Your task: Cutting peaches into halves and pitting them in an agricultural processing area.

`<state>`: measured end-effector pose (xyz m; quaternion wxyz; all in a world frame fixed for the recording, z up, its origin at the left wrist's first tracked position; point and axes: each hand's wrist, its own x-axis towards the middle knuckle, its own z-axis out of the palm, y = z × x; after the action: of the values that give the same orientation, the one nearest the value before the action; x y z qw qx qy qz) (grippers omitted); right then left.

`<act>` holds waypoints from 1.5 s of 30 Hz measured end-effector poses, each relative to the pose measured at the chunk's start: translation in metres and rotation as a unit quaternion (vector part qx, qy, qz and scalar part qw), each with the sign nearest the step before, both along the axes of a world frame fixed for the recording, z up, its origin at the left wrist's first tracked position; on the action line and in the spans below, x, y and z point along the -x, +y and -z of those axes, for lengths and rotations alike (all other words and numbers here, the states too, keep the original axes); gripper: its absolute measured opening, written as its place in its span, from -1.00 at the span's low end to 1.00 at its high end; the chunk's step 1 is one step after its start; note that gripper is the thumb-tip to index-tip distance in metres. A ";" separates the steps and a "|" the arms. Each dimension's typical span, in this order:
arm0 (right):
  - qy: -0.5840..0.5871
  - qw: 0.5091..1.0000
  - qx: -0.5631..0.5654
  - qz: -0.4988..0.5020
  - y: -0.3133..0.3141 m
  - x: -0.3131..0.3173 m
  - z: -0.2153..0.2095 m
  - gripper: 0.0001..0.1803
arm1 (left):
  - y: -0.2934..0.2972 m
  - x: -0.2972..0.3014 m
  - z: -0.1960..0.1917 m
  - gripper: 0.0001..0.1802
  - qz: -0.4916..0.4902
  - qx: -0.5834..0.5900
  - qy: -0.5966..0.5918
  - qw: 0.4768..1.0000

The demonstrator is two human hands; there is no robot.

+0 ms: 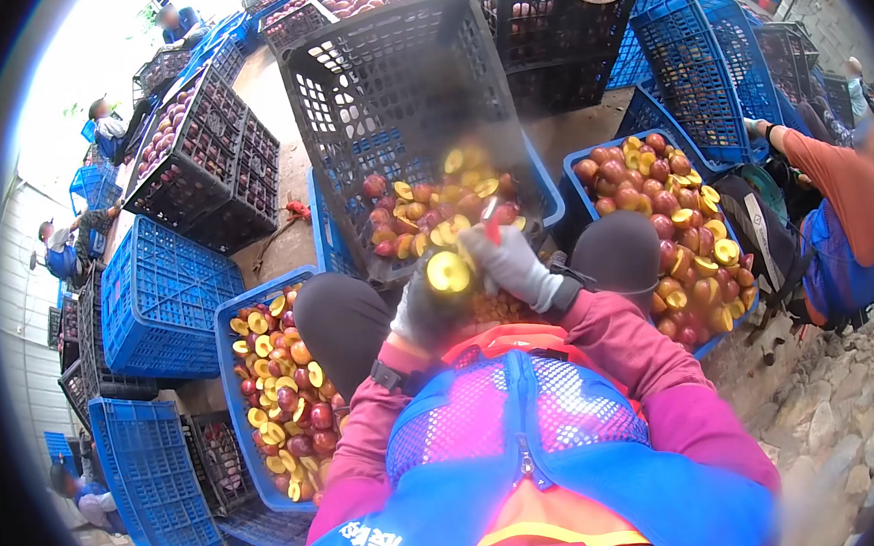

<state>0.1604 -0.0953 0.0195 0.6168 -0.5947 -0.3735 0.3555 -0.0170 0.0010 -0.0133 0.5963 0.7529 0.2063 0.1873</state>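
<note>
One slip is all it would take

Just past the blue vest (610, 483), the grey-gloved left hand (414, 309) curls round a yellow-fleshed, red-skinned plum half (448, 271), cut face up, though blur hides some fingers. The grey-gloved right hand (517, 268) is closed on a slim red-handled tool (493, 227). They sit so close that, I'd say, a slick fruit twisting in the palm could bring the tool's tip onto the left glove; how sharp it is, I can't tell. A slack hold might drop the half among the whole and cut plums (408, 215) in the big black plastic mesh crate (386, 96), tilted toward the near side and walling off the far one.

The dark-trousered right knee (616, 252) crowds a rectangular blue plastic crate on the right (729, 335), heaped high; a knock could spill it. Another blue plastic crate on the left (248, 298) also hems the legs in.

Farther out, a co-worker in a rust-coloured sleeve (836, 168) is on the right. Far left, stacked black plastic crates of dark plums (205, 162) block the way.
</note>
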 end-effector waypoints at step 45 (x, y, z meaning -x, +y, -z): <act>-0.133 0.982 0.012 0.131 0.064 -0.139 0.025 -0.60 | 0.311 -0.195 0.114 -0.36 -0.104 -0.176 0.465 0.861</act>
<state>0.2995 -0.0313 -0.0057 0.5957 -0.6878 -0.3665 0.1942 0.1778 0.3123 -0.1270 0.2656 0.8193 0.5000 -0.0904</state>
